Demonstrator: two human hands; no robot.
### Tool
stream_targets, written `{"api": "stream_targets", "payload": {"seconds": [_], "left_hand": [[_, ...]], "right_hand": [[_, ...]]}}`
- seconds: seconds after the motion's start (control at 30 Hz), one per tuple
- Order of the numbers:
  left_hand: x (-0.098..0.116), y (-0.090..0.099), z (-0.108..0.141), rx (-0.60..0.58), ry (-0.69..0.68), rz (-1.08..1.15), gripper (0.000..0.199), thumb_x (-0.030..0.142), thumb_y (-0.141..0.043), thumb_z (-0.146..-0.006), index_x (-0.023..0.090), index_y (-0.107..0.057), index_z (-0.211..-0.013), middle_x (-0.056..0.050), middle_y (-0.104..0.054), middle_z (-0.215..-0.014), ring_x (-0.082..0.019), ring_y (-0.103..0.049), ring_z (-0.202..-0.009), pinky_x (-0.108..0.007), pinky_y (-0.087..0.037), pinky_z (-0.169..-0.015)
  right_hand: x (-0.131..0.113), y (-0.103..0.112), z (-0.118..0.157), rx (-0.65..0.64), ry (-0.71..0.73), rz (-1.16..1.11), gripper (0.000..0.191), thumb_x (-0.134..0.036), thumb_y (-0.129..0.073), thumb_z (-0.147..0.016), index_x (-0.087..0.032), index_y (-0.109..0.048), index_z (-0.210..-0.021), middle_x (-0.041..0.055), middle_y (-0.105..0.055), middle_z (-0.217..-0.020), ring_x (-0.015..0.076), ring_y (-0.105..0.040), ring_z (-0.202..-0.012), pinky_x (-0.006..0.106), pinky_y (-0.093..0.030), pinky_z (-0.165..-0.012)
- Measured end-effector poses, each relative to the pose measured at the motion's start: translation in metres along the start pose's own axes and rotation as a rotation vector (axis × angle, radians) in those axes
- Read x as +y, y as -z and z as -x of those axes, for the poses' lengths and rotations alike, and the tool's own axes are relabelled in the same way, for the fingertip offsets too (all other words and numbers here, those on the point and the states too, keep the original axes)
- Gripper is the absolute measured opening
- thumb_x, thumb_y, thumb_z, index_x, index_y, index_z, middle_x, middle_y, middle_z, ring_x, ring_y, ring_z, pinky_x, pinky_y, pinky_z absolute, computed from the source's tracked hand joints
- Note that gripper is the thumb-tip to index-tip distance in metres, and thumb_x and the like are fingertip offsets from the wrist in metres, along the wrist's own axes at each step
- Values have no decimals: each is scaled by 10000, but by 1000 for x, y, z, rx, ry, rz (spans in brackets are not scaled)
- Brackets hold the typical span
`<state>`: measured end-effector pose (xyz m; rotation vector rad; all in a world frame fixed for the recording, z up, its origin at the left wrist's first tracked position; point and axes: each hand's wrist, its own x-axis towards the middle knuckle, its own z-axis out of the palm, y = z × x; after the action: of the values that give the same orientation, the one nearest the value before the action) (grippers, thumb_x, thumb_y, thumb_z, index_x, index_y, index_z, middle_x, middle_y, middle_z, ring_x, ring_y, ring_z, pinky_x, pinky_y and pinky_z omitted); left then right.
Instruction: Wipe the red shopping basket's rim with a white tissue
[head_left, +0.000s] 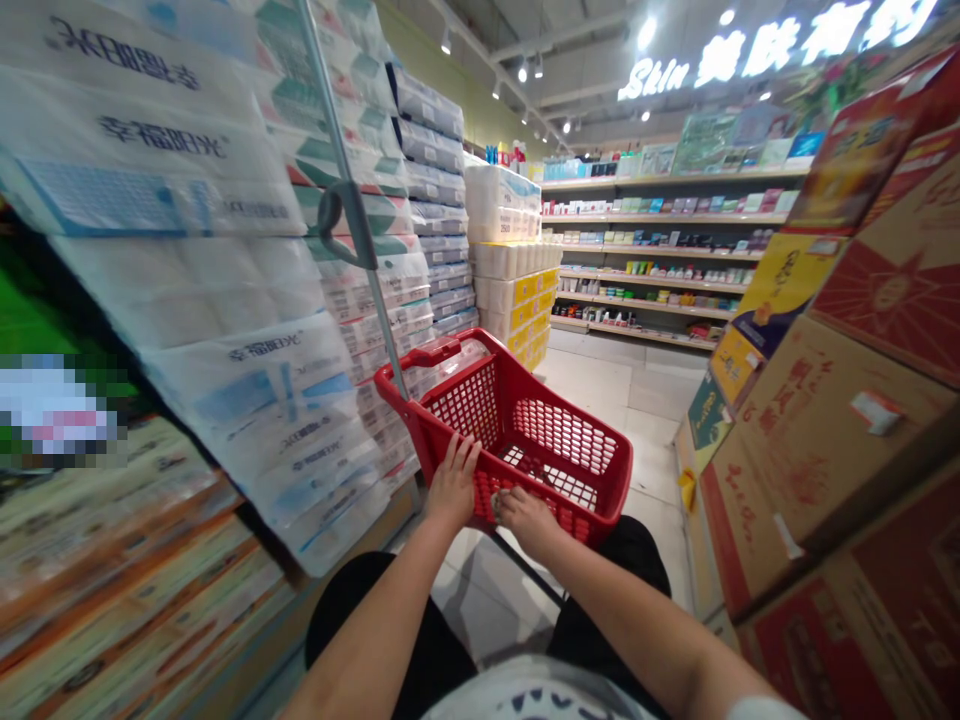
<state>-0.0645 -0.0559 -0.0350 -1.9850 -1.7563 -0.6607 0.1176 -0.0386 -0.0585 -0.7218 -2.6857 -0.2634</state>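
Observation:
A red shopping basket (577,440) with perforated walls stands tilted in front of my knees. Its grey pull-out handle (352,225) rises at the left end. The perforated floor of the basket shows through the open top. My left hand (452,487) lies against the near wall, its fingers stretched out flat up towards the rim. Just right of it, my right hand (527,518) is at the same wall, fingers bent and drawn together. A small pale bit shows at those fingertips, too small to name.
Tall stacks of tissue packs (277,390) line the left side. Printed cardboard boxes (817,430) are piled on the right. Further back stand yellow-and-white paper packs (517,290) and shelves of small goods (667,218). Pale floor tiles (600,375) run between them.

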Motion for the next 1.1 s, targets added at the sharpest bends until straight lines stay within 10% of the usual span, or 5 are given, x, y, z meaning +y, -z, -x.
{"api": "stream_targets", "payload": {"seconds": [1.1], "left_hand": [[0, 1, 0, 10, 7, 3, 628, 41, -410, -779, 150, -359, -1396, -85, -376, -1478, -250, -117, -1444, -409, -376, -1076]], "right_hand": [[7, 0, 19, -66, -46, 12, 142, -178, -522, -897, -155, -662, -903, 81, -651, -971, 215, -517, -924, 326, -446, -771]]}}
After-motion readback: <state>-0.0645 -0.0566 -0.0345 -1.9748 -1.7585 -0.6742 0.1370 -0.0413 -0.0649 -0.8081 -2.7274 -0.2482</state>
